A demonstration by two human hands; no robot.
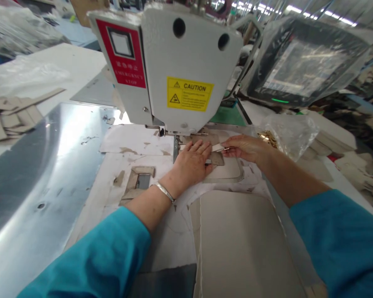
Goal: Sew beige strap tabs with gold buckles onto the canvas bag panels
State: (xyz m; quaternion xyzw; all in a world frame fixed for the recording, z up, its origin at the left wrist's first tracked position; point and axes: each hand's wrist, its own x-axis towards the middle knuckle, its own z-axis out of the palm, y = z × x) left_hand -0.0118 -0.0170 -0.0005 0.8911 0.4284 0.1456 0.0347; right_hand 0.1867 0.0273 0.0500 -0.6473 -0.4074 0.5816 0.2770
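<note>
My left hand (195,159) lies palm down, fingers stretched out, on light-beige material under the sewing machine's head (186,70). To its right, my right hand (244,148) pinches a thin, shiny metal piece (225,150) at the end of a narrow beige strip (216,147); its exact kind is too small to tell. A small darker beige patch (216,159) lies between the hands. Below it is a rounded beige panel (226,173). My fingers partly hide the strip and the work near the needle area.
A large beige panel (242,236) lies nearest me. A beige frame-shaped piece (132,180) sits on the white sheet at left. Cut pieces (12,118) are heaped far left. A plastic bag (294,130) with gold-coloured hardware (269,140) stands right, below a plastic-wrapped screen (304,68).
</note>
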